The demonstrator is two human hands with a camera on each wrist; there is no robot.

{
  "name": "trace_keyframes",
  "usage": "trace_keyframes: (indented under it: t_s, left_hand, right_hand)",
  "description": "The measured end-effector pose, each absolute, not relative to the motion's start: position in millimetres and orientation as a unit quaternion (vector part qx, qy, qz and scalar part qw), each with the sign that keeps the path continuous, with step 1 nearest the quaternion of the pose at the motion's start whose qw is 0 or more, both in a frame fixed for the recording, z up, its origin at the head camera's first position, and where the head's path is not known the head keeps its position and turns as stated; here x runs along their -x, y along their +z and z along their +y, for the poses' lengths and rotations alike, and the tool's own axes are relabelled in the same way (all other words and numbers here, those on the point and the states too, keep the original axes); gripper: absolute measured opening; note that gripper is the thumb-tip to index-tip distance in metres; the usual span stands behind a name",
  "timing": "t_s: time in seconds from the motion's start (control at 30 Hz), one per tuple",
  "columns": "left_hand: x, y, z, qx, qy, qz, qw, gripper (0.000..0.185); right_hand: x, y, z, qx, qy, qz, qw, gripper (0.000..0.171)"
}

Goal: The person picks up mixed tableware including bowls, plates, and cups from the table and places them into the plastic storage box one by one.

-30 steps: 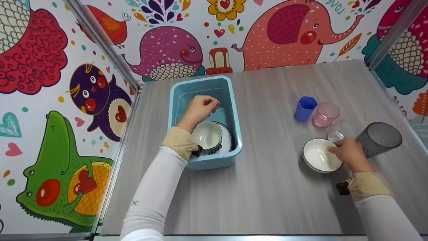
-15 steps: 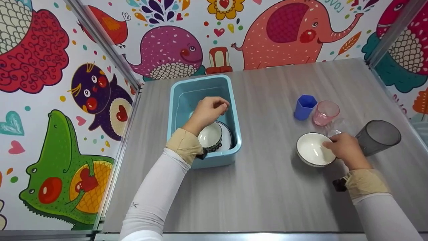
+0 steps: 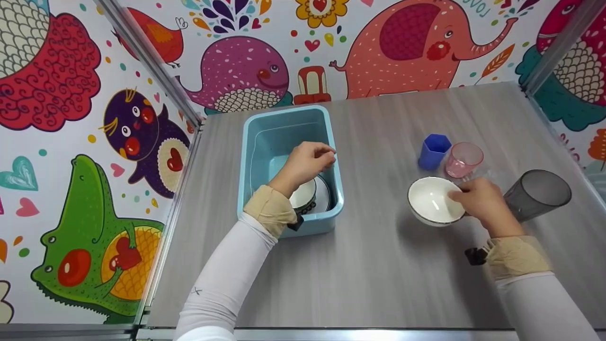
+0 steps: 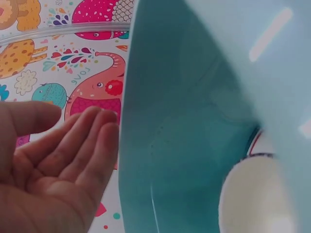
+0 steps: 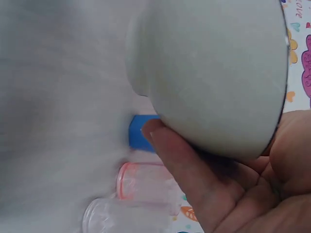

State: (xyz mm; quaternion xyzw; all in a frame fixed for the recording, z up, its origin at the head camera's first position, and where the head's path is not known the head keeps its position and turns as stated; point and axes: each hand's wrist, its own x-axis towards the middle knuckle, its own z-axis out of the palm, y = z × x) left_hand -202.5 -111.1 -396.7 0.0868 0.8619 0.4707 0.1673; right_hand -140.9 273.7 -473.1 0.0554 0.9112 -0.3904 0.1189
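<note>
The right hand (image 3: 480, 203) holds a white bowl (image 3: 432, 201) by its rim, thumb inside and fingers (image 5: 180, 165) curled under its outer wall, lifted clear of the grey worktop (image 3: 378, 265). Just beyond this grip stand a blue cup (image 3: 433, 151), a pink cup (image 3: 464, 160) and a clear glass (image 5: 121, 216); a dark grey cup (image 3: 537, 194) lies to its right. The left hand (image 3: 307, 163) hovers over the light blue tub (image 3: 289, 128), fingers (image 4: 87, 141) loose and holding nothing, above another bowl (image 3: 305, 195) lying inside.
</note>
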Motion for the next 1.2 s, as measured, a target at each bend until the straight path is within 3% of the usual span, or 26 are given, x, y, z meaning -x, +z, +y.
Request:
trace_keyframes:
  t_s: [0.4,1.2]
  left_hand:
    - [197,-401,-101,-0.106,0.476,0.856,0.170,0.030]
    - [183,-404,-72,-0.106,0.494,0.830,0.237,0.033]
  right_hand:
    - [138,-463,260,-0.047,-0.432,0.891,0.134,0.040]
    - [131,-461,245,-0.059,-0.497,0.859,0.111,0.043]
